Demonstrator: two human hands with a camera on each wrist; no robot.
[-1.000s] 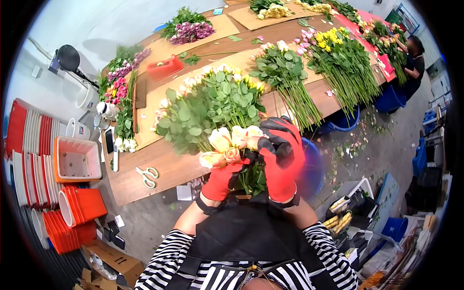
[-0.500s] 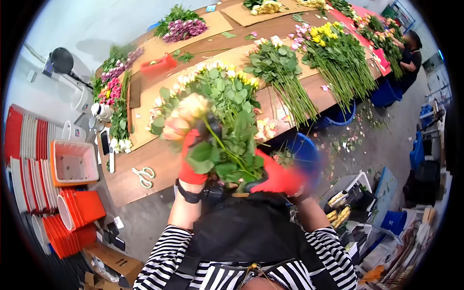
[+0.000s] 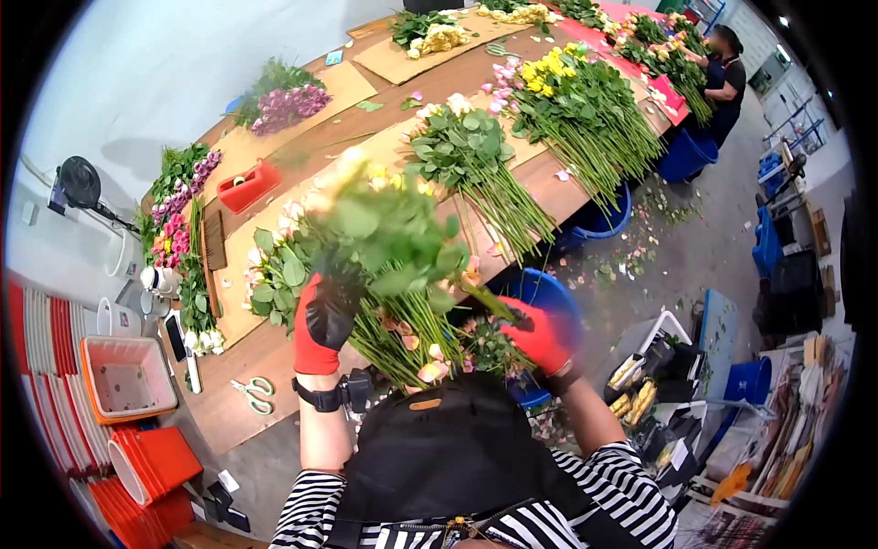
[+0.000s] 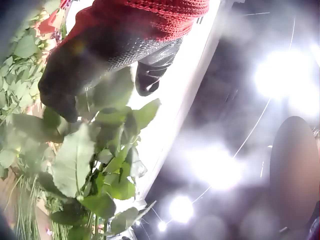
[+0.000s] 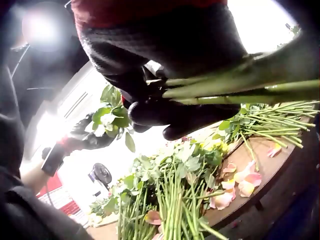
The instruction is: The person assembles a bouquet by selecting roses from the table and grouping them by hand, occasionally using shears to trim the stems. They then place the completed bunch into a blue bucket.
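Observation:
A blurred bunch of roses, pale peach heads up and leaves below, is held slantwise between both hands over the table's near edge. My left hand, in a red and black glove, grips the bunch at its leafy part. In the left wrist view its dark fingers curl about the leaves. My right hand, gloved alike, holds the lower stems; in the right wrist view its fingers wrap round several thick green stems. Beneath lie more roses with stems toward me.
Rose bunches and yellow ones line the wooden table. Scissors and a red tape dispenser lie at left. A blue bucket stands under my right hand. Another person works at the far right.
The roses, first upright close to my chest, are now tilted and farther forward over the table. My right hand has moved from the blooms to the stem ends; the head view has turned right.

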